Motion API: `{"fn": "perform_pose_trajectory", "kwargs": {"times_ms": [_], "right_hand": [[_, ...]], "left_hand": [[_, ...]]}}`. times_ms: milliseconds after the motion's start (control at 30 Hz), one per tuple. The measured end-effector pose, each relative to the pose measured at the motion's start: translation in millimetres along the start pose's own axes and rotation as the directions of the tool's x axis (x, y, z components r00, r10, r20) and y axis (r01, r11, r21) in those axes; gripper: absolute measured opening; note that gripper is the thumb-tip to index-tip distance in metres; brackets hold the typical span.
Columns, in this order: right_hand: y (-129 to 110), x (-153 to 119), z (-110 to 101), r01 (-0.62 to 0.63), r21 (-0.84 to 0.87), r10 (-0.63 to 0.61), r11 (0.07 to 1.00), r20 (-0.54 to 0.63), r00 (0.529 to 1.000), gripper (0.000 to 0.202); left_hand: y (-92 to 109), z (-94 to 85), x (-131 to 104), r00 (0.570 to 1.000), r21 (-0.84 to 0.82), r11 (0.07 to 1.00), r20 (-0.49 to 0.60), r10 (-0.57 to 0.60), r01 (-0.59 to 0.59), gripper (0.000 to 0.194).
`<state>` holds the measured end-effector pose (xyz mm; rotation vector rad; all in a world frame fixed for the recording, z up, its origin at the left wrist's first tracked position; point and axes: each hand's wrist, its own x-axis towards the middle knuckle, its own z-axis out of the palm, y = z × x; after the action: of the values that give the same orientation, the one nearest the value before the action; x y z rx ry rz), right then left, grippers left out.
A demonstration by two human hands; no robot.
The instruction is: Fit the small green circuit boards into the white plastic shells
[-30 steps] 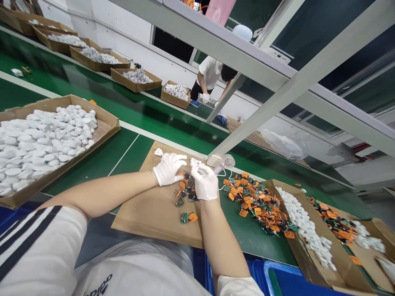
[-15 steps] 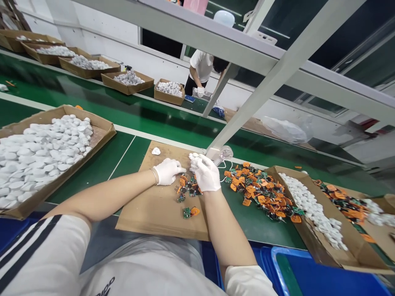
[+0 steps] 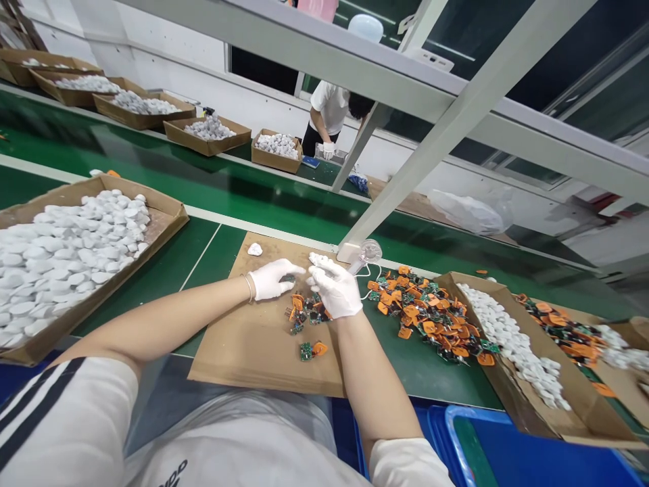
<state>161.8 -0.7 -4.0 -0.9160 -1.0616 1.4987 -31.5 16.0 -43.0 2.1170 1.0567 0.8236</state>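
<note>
in the head view, your left fingers (image 3: 297, 269) were parted near a green piece (image 3: 288, 278), your right ones half-curled beside white pieces (image 3: 319, 260); i couldn't tell if either gripped anything. orange-and-green parts (image 3: 298, 312) lay loose on cardboard (image 3: 253, 345), and a large heap (image 3: 426, 318) on the desk (image 3: 436, 389) seemingly awaited handling.

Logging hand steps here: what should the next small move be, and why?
Probably ease the left hand slightly toward the right hand. A small dark green part seems to show at the left fingers, the right fingers are by white pieces, and only a narrow gap separates the hands.
</note>
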Motion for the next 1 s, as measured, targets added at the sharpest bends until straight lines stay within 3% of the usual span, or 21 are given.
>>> {"fn": "perform_pose_trajectory", "kwargs": {"times_ms": [133, 267, 433, 633, 800, 1000], "right_hand": [[-2.7, -6.8, 4.4, -0.038, -0.024, 0.040, 0.999, 0.069, 0.997, 0.035], [-2.8, -14.0, 10.5, -0.066, 0.024, 0.063, 0.998, 0.098, 0.993, 0.035], [2.5, -13.9, 11.7, -0.139, 0.039, 0.130, 0.990, 0.172, 0.976, 0.037], [11.0, -12.2, 11.1, -0.113, 0.007, 0.110, 0.994, 0.155, 0.982, 0.031], [9.4, -14.5, 14.9, -0.166, 0.027, 0.159, 0.986, 0.175, 0.972, 0.035], [4.2, -15.3, 18.7, -0.196, 0.063, 0.186, 0.979, 0.137, 0.973, 0.034]], "left_hand": [[5.9, -11.9, 0.1, 0.994, -0.411, 0.905, 0.020, -0.109, 0.107, 0.025], [10.4, -14.2, -12.3, 0.990, -0.540, 0.829, 0.076, -0.122, 0.144, 0.030], [9.6, -7.2, -28.8, 0.966, -0.815, 0.555, 0.019, -0.257, 0.164, 0.040], [9.5, -2.1, -34.3, 0.956, -0.871, 0.467, 0.010, -0.293, 0.153, 0.044], [12.3, 1.3, -37.1, 0.961, -0.916, 0.391, -0.020, -0.275, 0.093, 0.050], [16.3, -1.1, -39.0, 0.956, -0.894, 0.440, -0.056, -0.288, 0.080, 0.047]]}}
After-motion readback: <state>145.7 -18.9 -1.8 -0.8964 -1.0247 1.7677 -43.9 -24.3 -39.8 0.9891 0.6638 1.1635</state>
